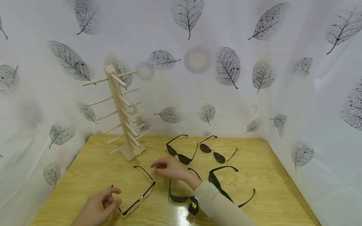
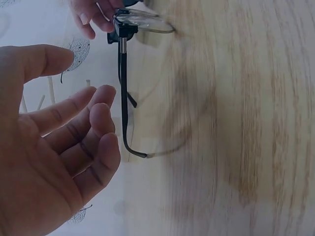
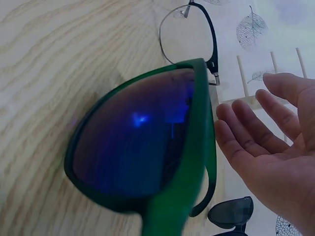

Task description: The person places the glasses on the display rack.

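Clear-lensed eyeglasses [image 1: 131, 207] with black upper rims stand on the table, temples unfolded toward the back. Beside their left temple is my left hand [image 1: 97, 204], fingers loosely bent and thumb apart; in the left wrist view that black temple [image 2: 123, 93] runs just past the fingertips. My right hand [image 1: 171, 169] hovers near the tip of the other temple, its fingers relaxed and holding nothing. Under the right forearm sit green-framed sunglasses [image 1: 178, 198] with a black tag [image 1: 193, 208], partly covered by the sleeve. Their bluish lens [image 3: 133, 137] fills much of the right wrist view.
A wooden rack [image 1: 120, 106] with several pegs stands at the back left. Black sunglasses [image 1: 184, 159] and thin-framed sunglasses [image 1: 219, 157] lie behind the right hand. Another black pair [image 1: 215, 181] lies to the right, partly behind the sleeve. A leaf-print curtain [image 1: 195, 94] surrounds the table [image 1: 271, 169].
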Demonstrator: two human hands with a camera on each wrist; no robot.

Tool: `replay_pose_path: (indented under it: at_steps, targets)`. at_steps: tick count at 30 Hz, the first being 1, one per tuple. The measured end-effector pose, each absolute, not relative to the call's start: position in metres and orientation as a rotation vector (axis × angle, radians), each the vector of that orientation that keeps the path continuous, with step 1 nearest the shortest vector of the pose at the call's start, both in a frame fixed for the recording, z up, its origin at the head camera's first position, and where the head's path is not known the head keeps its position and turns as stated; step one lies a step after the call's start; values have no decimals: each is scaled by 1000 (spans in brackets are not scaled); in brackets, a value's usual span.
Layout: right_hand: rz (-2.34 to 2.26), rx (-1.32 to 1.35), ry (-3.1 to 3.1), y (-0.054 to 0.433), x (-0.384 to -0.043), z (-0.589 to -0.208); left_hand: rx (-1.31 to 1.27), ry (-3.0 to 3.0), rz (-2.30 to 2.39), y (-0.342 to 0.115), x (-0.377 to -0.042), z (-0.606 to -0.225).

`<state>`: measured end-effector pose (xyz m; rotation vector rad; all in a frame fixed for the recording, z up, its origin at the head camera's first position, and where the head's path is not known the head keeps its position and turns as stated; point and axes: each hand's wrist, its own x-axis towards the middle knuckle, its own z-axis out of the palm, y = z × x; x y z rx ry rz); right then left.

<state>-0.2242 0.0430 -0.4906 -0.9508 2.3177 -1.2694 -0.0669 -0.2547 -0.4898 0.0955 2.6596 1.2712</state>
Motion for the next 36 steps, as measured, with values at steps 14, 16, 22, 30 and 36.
replay_pose_path:
  at_steps: [14, 16, 22, 30, 36]
  targets:
    - [-1240, -938, 2234, 36, -217, -501, -51, 2548, 1295, -259, -60, -503]
    - [-1243, -933, 2227, 36, -218, -502, -44, 2516, 1324, -259, -61, -506]
    - [-1200, -935, 2238, 36, -219, -504, -42, 2456, 1407, -256, -59, -517]
    - [-1174, -955, 2200, 32, -218, -503, -128, 2457, 1425, -251, -56, -522]
    - [-1139, -966, 2196, 31, -217, -502, -186, 2440, 1435, -249, -56, -524]
